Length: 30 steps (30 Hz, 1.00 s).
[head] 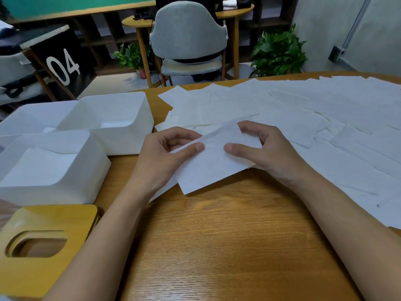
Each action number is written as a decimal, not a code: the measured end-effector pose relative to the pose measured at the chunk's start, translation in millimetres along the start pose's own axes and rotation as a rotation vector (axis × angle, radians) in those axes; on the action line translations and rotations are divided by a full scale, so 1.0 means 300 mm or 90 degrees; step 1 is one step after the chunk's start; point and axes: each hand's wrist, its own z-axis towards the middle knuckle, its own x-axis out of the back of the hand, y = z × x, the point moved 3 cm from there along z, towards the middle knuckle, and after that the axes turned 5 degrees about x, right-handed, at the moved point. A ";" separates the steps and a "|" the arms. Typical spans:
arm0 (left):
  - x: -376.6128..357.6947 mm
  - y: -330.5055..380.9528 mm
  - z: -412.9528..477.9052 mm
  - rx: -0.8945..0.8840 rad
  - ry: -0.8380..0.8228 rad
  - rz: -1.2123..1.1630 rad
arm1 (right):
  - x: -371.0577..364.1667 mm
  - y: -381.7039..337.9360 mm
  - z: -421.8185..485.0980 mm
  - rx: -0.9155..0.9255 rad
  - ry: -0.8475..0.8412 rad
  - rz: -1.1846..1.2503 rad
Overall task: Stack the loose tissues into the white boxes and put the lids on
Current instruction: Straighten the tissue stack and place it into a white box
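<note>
A wooden table (217, 246) is occupying the foreground of a room, with a grey chair (188, 29) and potted plants (280, 53) standing beyond its far edge. Loose tissues (303, 118) are lying in overlapping sheets across the far and right sides of the table. Near the table's middle, the left hand (169, 153) and the right hand (267, 148) are each pinching one tissue (212, 168) between thumb and curled fingers, at opposite ends of its upper part, with the lower corner pointing toward the person. Along the left edge, white boxes are standing open: the nearer box (65, 192) is holding a flat stack, and the farther box (130, 140) is showing a few sheets at its bottom. A yellow wooden lid (54, 218) with an oval slot is lying at the near left corner, off the boxes. The tissue is judged very light, limp and easily creased or torn. It is best taken at two edges with a gentle pinch and laid flat.
</note>
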 end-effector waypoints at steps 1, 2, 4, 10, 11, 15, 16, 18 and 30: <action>-0.003 -0.001 0.000 -0.009 0.011 -0.016 | -0.010 -0.009 -0.004 0.011 -0.020 0.007; -0.005 -0.002 0.000 -0.020 0.019 -0.026 | -0.018 -0.015 -0.006 0.021 -0.037 0.009; -0.011 -0.006 0.003 -0.032 0.033 -0.023 | -0.032 -0.018 -0.008 0.038 -0.066 0.004; -0.021 -0.004 -0.003 -0.063 0.033 0.032 | -0.041 -0.019 -0.012 0.069 -0.069 -0.110; -0.019 -0.001 -0.003 -0.063 0.034 0.034 | -0.043 -0.020 -0.013 0.074 -0.068 -0.116; -0.012 -0.009 0.003 -0.076 0.070 0.053 | -0.046 -0.031 -0.016 0.112 -0.068 -0.123; -0.014 -0.013 0.005 -0.090 0.087 0.069 | -0.046 -0.032 -0.016 0.125 -0.063 -0.120; -0.019 -0.015 0.008 -0.098 0.108 0.116 | -0.040 -0.028 -0.014 0.142 -0.047 -0.089; 0.011 -0.028 0.009 -0.071 0.054 0.213 | 0.017 0.014 0.006 0.038 0.044 -0.111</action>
